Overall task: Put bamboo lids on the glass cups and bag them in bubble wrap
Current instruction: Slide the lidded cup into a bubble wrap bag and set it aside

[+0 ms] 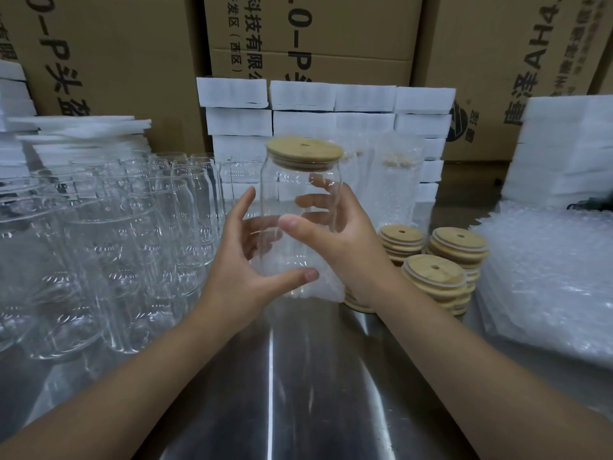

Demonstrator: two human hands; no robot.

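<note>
A clear glass cup [292, 197] with a round bamboo lid [304, 152] on top is held upright above the steel table. My right hand [335, 234] grips its body, fingers showing through the glass and thumb across the front. My left hand [245, 257] holds the lower part, thumb under the base. A bubble wrap bag [318, 287] sits around the cup's bottom. Several bare glass cups [132, 234] stand at the left. Stacks of bamboo lids [438, 263] lie at the right.
A pile of flat bubble wrap bags [544, 280] lies at the right edge. Wrapped cups [394, 180] stand behind the held one. White foam blocks [331, 111] and cardboard boxes [305, 34] line the back. The steel table [298, 393] reflects light in front.
</note>
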